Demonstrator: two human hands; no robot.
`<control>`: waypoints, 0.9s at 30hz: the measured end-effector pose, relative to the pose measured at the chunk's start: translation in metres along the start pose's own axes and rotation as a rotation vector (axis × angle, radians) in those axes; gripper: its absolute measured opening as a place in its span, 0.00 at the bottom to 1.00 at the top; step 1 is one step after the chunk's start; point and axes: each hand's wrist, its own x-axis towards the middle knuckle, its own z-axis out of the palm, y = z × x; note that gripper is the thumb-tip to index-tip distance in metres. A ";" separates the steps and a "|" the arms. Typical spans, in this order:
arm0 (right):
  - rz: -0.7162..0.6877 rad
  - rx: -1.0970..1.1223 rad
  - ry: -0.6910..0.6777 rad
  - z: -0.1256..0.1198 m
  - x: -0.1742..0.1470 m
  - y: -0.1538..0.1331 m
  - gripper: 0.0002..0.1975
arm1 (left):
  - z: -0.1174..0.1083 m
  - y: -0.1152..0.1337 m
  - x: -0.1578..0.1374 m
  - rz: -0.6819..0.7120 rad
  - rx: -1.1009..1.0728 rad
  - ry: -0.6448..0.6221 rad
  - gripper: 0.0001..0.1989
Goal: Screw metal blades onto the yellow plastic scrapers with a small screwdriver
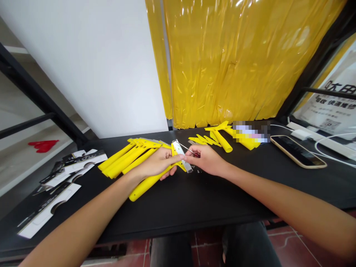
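Screwdriver grip (197, 154) mostly hidden in right fingers (193, 161). Pale bits (198, 171) on tabletop (214, 202) nearby too small to identify. Rear-right yellow handles (251, 145) partly pixelated. Printed white sheet (319, 107) cut off, right edge.

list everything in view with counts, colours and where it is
scraper: 1, yellow and silver, in left hand
thin tool: 1, silver with reddish end, in right hand
scraper pile: several, yellow, beyond left hand
flat pieces: several, yellow, beyond right hand
other scrapers: at least 2, yellow, back right, partly pixelated
card sleeves: several, black and white, left end
phone: 1, dark with tan case, right end
power strip: 1, white, right edge
cables: several, white, near phone
table: 1, black, centre
red item: 1, red, far left
panel: 1, white, behind table
plastic sheeting: count unclear, yellow, behind table
floor tiles: several, red, below
legs: 2, dark trousers, below
hands: 2, bare, over table
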 end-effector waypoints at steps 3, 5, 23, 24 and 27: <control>-0.024 -0.020 0.007 0.002 -0.001 0.000 0.09 | 0.000 -0.002 0.000 0.027 0.018 0.002 0.27; -0.027 -0.022 0.005 0.003 -0.001 0.001 0.09 | 0.000 -0.004 0.001 0.037 0.027 0.009 0.28; 0.137 -0.796 0.082 -0.053 0.021 0.037 0.15 | -0.003 -0.026 0.016 -0.104 -0.169 0.098 0.26; 0.149 -0.829 0.078 -0.051 0.020 0.038 0.15 | -0.003 -0.027 0.016 -0.110 -0.171 0.103 0.26; 0.187 -0.898 0.138 -0.051 0.022 0.039 0.17 | -0.003 -0.028 0.017 -0.124 -0.181 0.106 0.26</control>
